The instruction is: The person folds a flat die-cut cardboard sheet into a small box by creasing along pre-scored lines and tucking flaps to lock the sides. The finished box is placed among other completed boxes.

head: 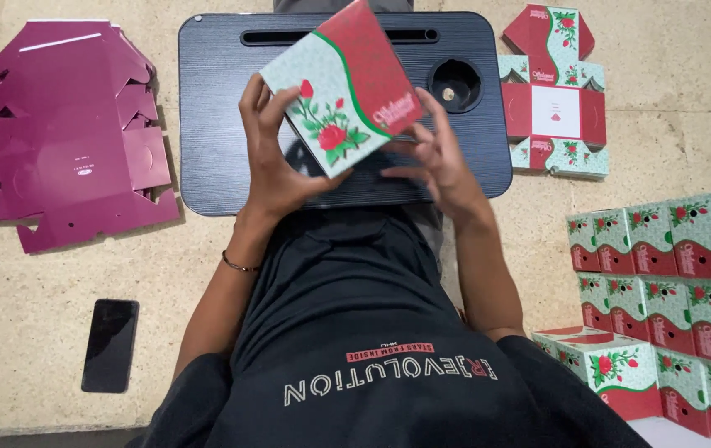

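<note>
Gripping a glossy cardboard box (343, 87) printed with roses, the left hand (277, 158) is closing thumb and fingers around its near-left corner, while the right hand (438, 162), blurred, is pressing half-curled fingers against its underside, apparently steadying it. Both are holding it tilted above a dark ribbed lap bench (214, 124). Flat maroon blanks (69, 137) are lying left; finished boxes (675, 274) are standing stacked right, within reach.
</note>
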